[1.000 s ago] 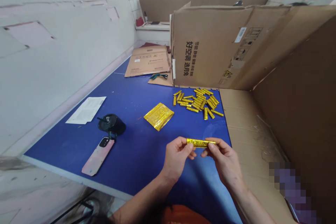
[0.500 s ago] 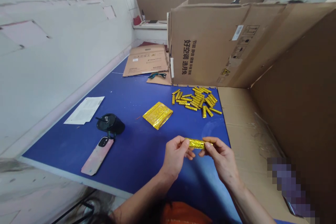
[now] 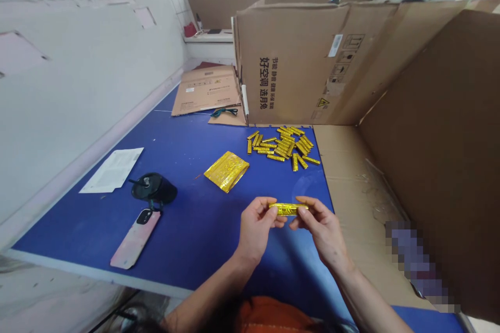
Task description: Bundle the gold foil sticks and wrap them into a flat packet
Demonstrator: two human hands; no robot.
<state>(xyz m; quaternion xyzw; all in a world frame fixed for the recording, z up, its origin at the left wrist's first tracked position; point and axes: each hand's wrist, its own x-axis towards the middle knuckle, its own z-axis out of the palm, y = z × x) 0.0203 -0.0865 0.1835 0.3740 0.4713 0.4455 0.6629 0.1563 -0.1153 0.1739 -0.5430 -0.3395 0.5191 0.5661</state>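
Observation:
Between my two hands a narrow strip of folded gold foil (image 3: 287,209) is held level above the blue table. My left hand (image 3: 255,223) pinches its left end between thumb and fingers. At the right end, my right hand (image 3: 322,226) grips it the same way, thumb on top. Beyond the hands lies a loose pile of similar folded gold foil strips (image 3: 287,145), near the table's right edge. To the left of that pile, a flat stack of square gold foil sheets (image 3: 226,171) rests on the table.
On the left of the blue table (image 3: 187,229) are a black lidded cup (image 3: 154,189), a pink phone (image 3: 136,239) and a white paper (image 3: 113,170). Cardboard walls (image 3: 297,73) rise at the back and right. A dark cord (image 3: 224,112) lies by flat cardboard (image 3: 207,91).
The view has shifted slightly, so everything on the table sits further left. Both hands keep hold of the foil strip, which looks a little narrower now.

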